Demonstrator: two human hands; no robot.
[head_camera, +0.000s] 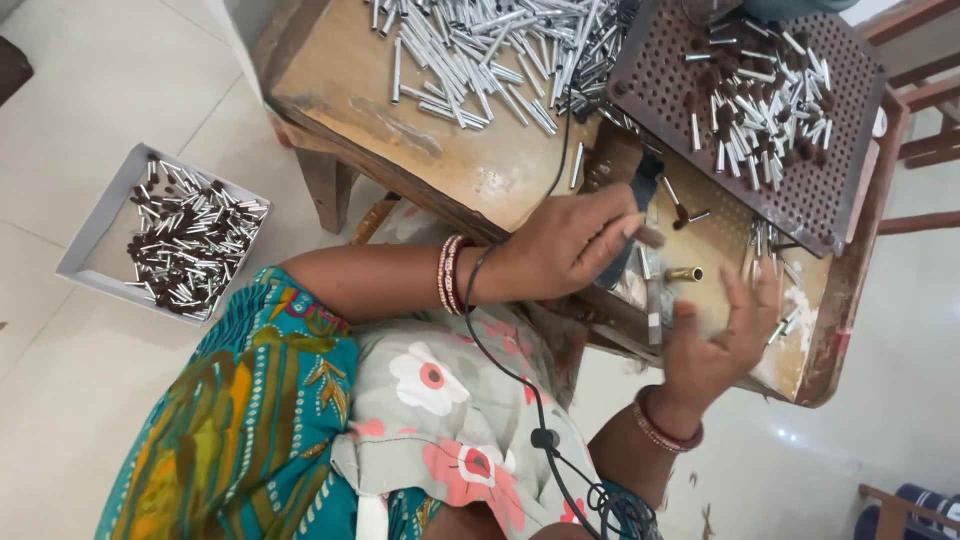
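The work looks partly done, as far as one can judge: a large loose heap of plain silver tubes (490, 55) lies untouched at the far side of the wooden table (400, 150), while a smaller pile of tubes with dark tips (765, 100) sits on the brown perforated board (850, 190), and a white tray (95, 225) on the floor holds many more dark-tipped pieces (190, 245). The left hand (575, 245) rests on the table edge, fingers curled, seemingly pinching a small dark piece at its fingertips, though blur keeps that uncertain. The right hand (715, 345) is spread open with fingers apart, holding nothing, just beside a single brass-coloured tube (685, 274) lying on the table between the two hands. Counted: one table, one perforated board, one tray, one brass tube, two hands; the silver tubes in each heap are too many and too tangled to count exactly, likely well over a hundred in the loose heap
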